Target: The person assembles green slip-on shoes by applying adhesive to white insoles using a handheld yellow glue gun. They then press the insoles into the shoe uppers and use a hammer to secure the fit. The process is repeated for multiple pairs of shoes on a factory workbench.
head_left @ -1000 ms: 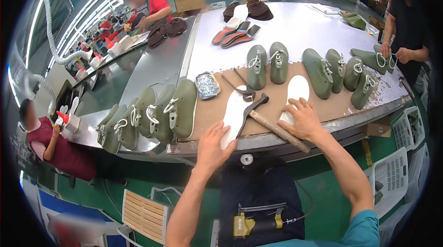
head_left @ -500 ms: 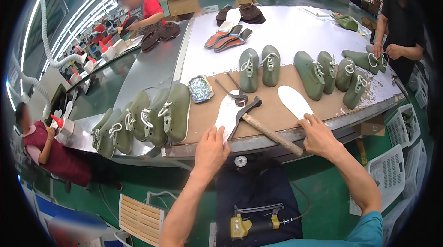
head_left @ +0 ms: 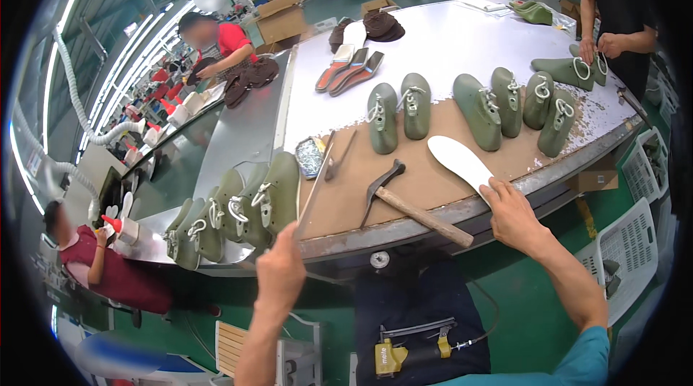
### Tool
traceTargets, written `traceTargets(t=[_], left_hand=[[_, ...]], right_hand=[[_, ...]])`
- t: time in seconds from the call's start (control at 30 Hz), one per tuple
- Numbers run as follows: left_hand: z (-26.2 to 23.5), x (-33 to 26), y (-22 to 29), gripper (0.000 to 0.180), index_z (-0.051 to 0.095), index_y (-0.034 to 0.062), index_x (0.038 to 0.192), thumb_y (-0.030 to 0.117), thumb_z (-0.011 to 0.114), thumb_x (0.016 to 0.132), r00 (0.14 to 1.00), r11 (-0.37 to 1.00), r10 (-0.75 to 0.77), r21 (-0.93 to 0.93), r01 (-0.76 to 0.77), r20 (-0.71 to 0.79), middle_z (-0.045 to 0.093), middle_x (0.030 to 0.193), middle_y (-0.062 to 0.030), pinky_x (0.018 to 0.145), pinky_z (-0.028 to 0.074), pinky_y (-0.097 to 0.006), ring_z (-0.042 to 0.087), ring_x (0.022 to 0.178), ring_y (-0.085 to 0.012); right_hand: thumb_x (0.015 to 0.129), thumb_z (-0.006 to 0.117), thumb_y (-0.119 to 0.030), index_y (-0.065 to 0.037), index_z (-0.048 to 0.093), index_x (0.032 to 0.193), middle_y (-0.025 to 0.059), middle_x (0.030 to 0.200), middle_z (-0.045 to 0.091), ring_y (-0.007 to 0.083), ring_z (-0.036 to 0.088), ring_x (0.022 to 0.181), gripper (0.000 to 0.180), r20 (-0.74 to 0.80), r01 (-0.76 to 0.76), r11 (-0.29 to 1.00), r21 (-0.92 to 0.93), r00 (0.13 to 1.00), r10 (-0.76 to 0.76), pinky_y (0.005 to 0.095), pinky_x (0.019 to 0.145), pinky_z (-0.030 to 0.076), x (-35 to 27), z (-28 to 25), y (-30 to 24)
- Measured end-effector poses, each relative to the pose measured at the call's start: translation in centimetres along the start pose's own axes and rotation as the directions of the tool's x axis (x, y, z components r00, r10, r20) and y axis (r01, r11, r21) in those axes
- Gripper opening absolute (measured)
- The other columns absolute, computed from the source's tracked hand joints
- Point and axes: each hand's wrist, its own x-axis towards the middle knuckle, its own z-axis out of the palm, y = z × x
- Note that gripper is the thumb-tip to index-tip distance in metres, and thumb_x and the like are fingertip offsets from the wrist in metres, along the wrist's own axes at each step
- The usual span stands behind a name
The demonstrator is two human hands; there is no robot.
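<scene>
A white insole (head_left: pixel 460 160) lies flat on the brown board (head_left: pixel 433 177) that covers the near part of the workbench (head_left: pixel 462 40), close to the front edge. The right hand (head_left: pixel 514 214) rests at the bench edge with its fingertips touching the near end of the insole; the fingers are curled loosely, not closed around it. The left hand (head_left: pixel 280 272) is raised in front of the bench edge, fingers closed around the lower end of a thin flat piece (head_left: pixel 315 182) seen edge-on, which slants up and away over the board.

Between the 2 hands a hammer (head_left: pixel 411 205) lies on the board, its wooden handle pointing toward the right hand and its dark head toward the middle of the board. Just left of the thin piece sits a small patterned tin (head_left: pixel 311 157). Behind the insole stand 2 green shoe lasts (head_left: pixel 399 112) side by side, and to their right 4 more lasts (head_left: pixel 520 104) in a row. Left of the board, 4 or so lasts (head_left: pixel 238 209) lean together on the metal bench top.

Farther back lie 3 flat soles (head_left: pixel 350 68) and some dark shoe uppers (head_left: pixel 379 25). A person in black (head_left: pixel 613 18) stands at the right end of the bench, another person in red (head_left: pixel 224 43) works at the far left, and a 3rd person (head_left: pixel 86 260) sits low on the left.
</scene>
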Motion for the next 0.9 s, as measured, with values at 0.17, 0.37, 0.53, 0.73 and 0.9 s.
traceTargets(t=[0.17,0.37,0.53,0.73,0.9], left_hand=[[6.5,-5.1,3.1,0.047,0.059,0.0045,0.137,0.004,0.071,0.091,0.986,0.986,0.168,-0.020,-0.167,0.010,0.070,0.124,-0.0207,0.088,0.057,-0.048,0.069,0.108,-0.0417],[8.3,-6.5,4.0,0.056,0.061,0.0107,0.137,0.016,0.080,0.085,0.988,0.995,0.101,0.005,-0.102,0.117,0.057,0.144,-0.0129,0.101,0.050,-0.050,0.054,0.133,-0.0435],[8.3,-6.4,4.0,0.058,0.062,0.0133,0.136,0.017,0.082,0.082,0.987,0.995,0.100,0.011,-0.103,0.127,0.056,0.145,-0.0104,0.100,0.050,-0.050,0.052,0.135,-0.0418],[7.9,-5.8,4.1,0.054,0.061,0.0102,0.135,0.007,0.074,0.084,0.992,0.995,0.098,-0.020,-0.096,0.076,0.060,0.141,-0.0130,0.099,0.051,-0.049,0.057,0.129,-0.0422],[7.1,-4.8,3.3,0.049,0.057,-0.0026,0.137,-0.006,0.059,0.088,0.987,0.923,-0.158,-0.350,0.160,0.034,0.066,0.127,-0.0260,0.103,0.051,-0.046,0.065,0.116,-0.0448]], right_hand=[[0.080,0.065,0.000,0.001,0.058,0.134,0.0281,0.141,0.054,0.0449,0.050,0.134,0.054,-0.102,0.016,1.000,-0.006,0.995,-0.016,0.0530,0.110,0.043,-0.6,1.1,0.3],[0.077,0.066,-0.001,-0.001,0.062,0.129,0.0263,0.140,0.055,0.0442,0.050,0.133,0.053,-0.117,0.013,1.000,0.007,0.993,-0.013,0.0521,0.110,0.043,-0.7,0.9,0.5],[0.076,0.067,-0.001,-0.002,0.062,0.127,0.0253,0.138,0.055,0.0437,0.051,0.130,0.051,-0.131,0.006,1.000,-0.016,0.991,-0.008,0.0522,0.108,0.044,-0.5,1.1,0.4],[0.078,0.065,0.001,-0.002,0.062,0.125,0.0254,0.135,0.056,0.0438,0.053,0.126,0.047,-0.160,0.008,1.000,0.014,0.987,-0.005,0.0521,0.106,0.045,-0.2,1.0,-0.1],[0.087,0.056,0.001,0.003,0.058,0.126,0.0239,0.123,0.065,0.0376,0.064,0.116,0.038,-0.075,-0.197,0.677,0.709,0.934,0.350,0.0404,0.102,0.049,0.6,-2.1,1.1]])
